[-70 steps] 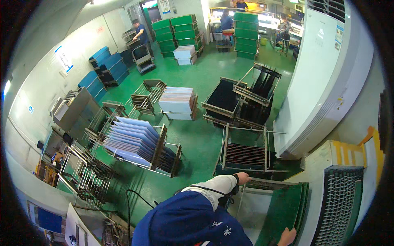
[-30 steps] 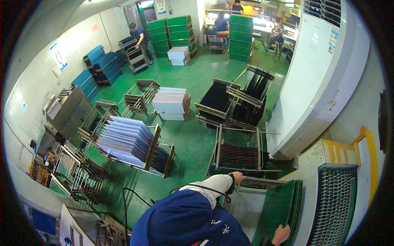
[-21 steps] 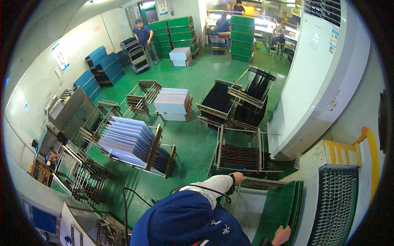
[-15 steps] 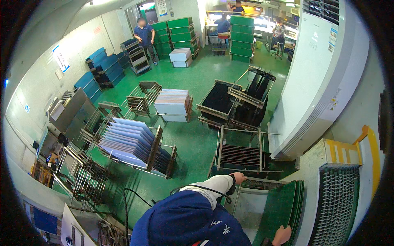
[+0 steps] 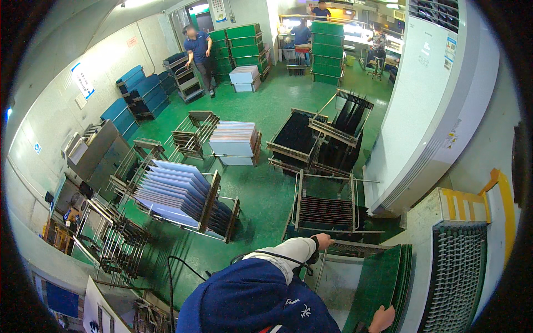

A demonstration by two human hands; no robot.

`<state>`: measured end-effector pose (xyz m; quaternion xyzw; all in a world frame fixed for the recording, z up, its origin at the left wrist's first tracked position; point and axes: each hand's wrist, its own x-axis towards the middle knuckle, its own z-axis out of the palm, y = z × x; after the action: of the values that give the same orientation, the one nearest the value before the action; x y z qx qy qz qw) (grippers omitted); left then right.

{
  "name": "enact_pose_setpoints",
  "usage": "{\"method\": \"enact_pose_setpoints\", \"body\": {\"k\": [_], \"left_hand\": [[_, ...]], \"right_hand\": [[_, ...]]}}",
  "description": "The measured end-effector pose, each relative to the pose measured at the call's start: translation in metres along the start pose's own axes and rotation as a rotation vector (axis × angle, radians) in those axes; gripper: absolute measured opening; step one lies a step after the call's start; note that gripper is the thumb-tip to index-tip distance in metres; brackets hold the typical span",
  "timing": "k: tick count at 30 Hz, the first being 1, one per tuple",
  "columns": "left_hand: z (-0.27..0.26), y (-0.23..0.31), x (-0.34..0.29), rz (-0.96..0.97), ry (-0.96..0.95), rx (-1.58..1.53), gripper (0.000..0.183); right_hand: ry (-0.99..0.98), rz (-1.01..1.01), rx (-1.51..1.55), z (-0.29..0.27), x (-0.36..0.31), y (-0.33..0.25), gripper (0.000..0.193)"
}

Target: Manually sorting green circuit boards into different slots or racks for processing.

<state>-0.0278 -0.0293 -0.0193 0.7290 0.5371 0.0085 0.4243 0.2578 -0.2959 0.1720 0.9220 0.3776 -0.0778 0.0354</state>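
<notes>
The right hand point(image 5: 382, 319) touches the edge of thin, flat green panels point(image 5: 375, 280) standing in a grey metal rack point(image 5: 357, 248); whether it grips cannot be told. The left hand point(image 5: 323, 241) clasps the rack's corner. An askew pull could scrape the panels. Farther left, a brown-ended steel frame point(image 5: 209, 204) holds pale-blue sheets point(image 5: 169, 186).

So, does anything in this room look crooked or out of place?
Yes, one rack of dark sheets, right of centre, looks askew: its frame sits skewed against the neighbouring rack and overlaps its corner in view. I can't tell whether they touch.
</notes>
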Motion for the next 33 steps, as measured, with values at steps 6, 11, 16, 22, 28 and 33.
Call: {"method": "enact_pose_setpoints", "body": {"k": [6,11,16,22,28,33], "left_hand": [[-0.003,0.005,-0.003,-0.006,-0.032,0.006,0.054],[-0.002,0.0,-0.001,0.0,-0.016,-0.011,0.054],[-0.007,0.005,-0.005,-0.028,-0.069,-0.05,0.053],[-0.01,0.004,-0.009,-0.024,-0.057,-0.052,0.052],[-0.026,0.023,-0.026,0.129,-0.108,0.097,0.051],[-0.016,0.007,-0.01,0.143,-0.104,0.157,0.053]], "right_hand": [[-0.006,0.016,0.019,-0.003,-0.001,-0.003,0.039],[0.023,-0.003,0.026,0.004,0.001,0.001,0.039],[0.021,-0.013,0.039,0.004,0.001,0.002,0.038],[0.01,-0.04,0.015,-0.003,-0.001,-0.003,0.038],[0.03,-0.093,0.033,0.005,0.007,0.01,0.038],[0.0,-0.077,0.065,-0.064,-0.016,-0.002,0.038]]}}
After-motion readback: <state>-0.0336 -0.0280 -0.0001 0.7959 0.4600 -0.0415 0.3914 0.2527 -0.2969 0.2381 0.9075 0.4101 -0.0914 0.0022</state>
